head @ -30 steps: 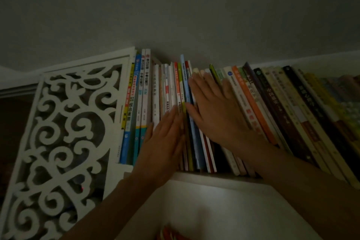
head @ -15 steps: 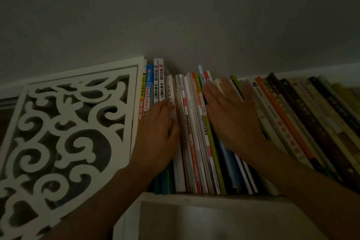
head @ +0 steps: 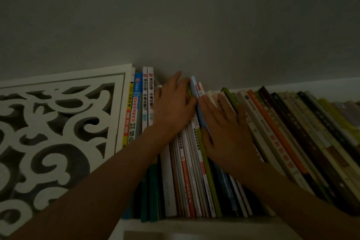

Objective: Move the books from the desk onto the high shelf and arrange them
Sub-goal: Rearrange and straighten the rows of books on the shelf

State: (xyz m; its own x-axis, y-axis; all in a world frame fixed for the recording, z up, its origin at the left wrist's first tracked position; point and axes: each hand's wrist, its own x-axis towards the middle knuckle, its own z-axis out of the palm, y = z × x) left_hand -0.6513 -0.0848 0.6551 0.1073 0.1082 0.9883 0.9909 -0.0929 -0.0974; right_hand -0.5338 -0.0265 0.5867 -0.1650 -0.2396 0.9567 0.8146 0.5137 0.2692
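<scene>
Left hand [head: 171,107] flat, fingers straight, pressed on thin paperback spines; right hand [head: 224,122] likewise spread, palm against the neighbouring spines, thumb beside a pale blue book [head: 196,99]. Nothing gripped by either. Books [head: 187,171] packed in one row on the high shelf [head: 194,222], glossy narrow spines in white, red, green and orange, upright at left, leaning at right. Left of the row, a white fretwork panel [head: 58,122] cut in curling scrolls. Above, a plain matte grey wall [head: 194,15], dimly lit.
</scene>
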